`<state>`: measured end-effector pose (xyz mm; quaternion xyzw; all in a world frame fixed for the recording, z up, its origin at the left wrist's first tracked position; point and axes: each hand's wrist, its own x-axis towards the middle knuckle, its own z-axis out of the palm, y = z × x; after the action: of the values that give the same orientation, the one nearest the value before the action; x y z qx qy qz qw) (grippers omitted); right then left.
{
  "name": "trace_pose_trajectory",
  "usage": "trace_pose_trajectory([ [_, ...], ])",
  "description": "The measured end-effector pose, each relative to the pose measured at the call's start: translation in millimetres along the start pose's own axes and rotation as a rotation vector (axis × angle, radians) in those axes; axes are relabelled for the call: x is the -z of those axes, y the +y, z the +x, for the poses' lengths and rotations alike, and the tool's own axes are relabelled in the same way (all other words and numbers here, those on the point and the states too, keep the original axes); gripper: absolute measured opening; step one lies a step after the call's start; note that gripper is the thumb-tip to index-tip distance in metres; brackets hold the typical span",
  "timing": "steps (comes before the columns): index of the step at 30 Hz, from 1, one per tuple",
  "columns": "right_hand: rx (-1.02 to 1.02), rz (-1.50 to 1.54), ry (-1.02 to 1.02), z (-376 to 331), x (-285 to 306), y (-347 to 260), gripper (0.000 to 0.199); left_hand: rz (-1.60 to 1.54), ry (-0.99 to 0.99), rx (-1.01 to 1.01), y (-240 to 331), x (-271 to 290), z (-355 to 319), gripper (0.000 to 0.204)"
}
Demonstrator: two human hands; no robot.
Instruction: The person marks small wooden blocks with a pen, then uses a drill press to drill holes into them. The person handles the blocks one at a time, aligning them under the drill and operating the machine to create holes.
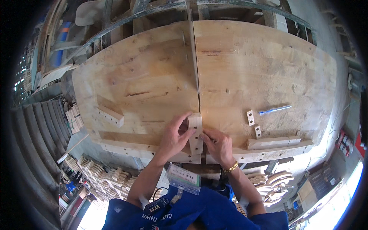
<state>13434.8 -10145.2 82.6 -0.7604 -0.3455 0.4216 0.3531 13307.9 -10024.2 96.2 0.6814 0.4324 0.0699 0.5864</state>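
Observation:
A pale wooden block (195,135) with a row of dark round holes in its face stands at the near edge of the wooden tabletop, in line with the table's dark slot. My left hand (177,135) grips its left side, thumb on the holed face and fingers around the far part. Closed at the block's right side is my right hand (219,143), a gold bracelet at its wrist; thumb and forefinger press on the block's edge, and the other fingers are curled in. Just beyond the block, a thin upright plate (194,57) rises along the slot.
Two small holed wood pieces (250,117) and a blue pen (275,110) lie right of the slot. Wooden strips (274,143) rest by the near right edge rail. Another holed block (111,116) lies at left. Stacked wood parts (103,174) are below the table.

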Motion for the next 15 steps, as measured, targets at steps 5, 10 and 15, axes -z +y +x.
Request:
trace_pose_trajectory([
  [5,-0.062,0.156,0.019,-6,14,-7,0.017,0.017,0.002,0.012,-4,-1,0,0.046],
  [10,-0.047,-0.014,0.225,-74,45,3,0.018,0.037,-0.015,0.0,-15,0,-4,0.047],
  [15,0.037,-0.211,0.245,-112,27,17,0.021,0.031,-0.028,0.004,-6,3,-1,0.046],
])
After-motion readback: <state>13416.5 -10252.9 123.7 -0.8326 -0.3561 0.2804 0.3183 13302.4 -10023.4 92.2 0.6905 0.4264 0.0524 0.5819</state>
